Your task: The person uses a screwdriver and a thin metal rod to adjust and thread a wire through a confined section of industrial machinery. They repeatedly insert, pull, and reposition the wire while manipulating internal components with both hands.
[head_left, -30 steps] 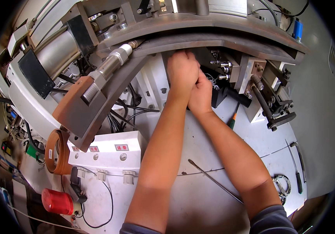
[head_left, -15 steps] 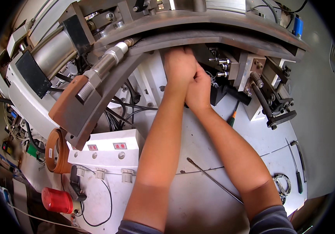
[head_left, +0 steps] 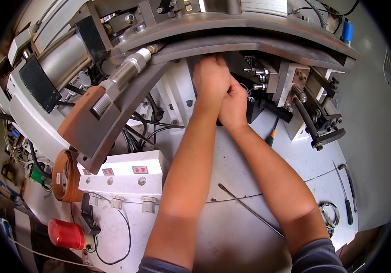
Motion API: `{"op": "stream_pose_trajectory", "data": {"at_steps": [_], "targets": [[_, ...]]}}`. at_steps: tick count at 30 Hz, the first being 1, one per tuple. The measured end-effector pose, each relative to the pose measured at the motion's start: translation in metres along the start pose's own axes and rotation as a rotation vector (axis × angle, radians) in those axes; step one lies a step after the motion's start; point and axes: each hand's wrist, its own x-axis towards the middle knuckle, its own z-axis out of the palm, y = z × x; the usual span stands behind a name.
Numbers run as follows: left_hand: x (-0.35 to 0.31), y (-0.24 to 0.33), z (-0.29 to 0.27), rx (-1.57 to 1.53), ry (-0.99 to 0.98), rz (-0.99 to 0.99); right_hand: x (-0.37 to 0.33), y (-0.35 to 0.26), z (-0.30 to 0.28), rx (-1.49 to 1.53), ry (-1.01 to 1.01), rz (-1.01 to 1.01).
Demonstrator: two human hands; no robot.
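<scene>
Both hands reach under the curved dark steel plate (head_left: pixel 232 43) of a machine. My left hand (head_left: pixel 211 75) is curled, its fingertips hidden beneath the plate's edge. Pressed close beside it, my right hand (head_left: pixel 235 100) is closed too, its thumb side against the left hand. What either one grips, if anything, is hidden. To their right sit a metal block with small screw fittings (head_left: pixel 260 77) and a black cylinder (head_left: pixel 277 110). A white upright bracket (head_left: pixel 177 91) stands just left of my hands.
A white control box (head_left: pixel 122 177) with knobs and a red beacon lamp (head_left: pixel 67 234) are at the left. A long thin rod (head_left: pixel 250 209) lies between my forearms. Screwdrivers (head_left: pixel 348 204) and a metal ring clamp (head_left: pixel 329 214) lie at right. Black cables (head_left: pixel 145 132) bunch behind the box.
Both hands have shifted very slightly to the right, still together under the plate. The tools and machine parts stay where they were.
</scene>
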Motion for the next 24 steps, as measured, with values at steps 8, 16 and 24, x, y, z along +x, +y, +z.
{"op": "stream_pose_trajectory", "data": {"at_steps": [8, 16, 24], "targets": [[0.005, -0.002, 0.000, -0.055, 0.103, 0.030, 0.003, -0.008, 0.005, -0.065, -0.017, 0.056], [-0.005, 0.000, -0.006, -0.012, 0.065, -0.045, -0.008, -0.024, 0.008, 0.042, 0.021, 0.105], [-0.009, -0.001, -0.002, -0.150, 0.044, 0.005, -0.009, -0.008, 0.002, -0.106, 0.045, -0.051]]}}
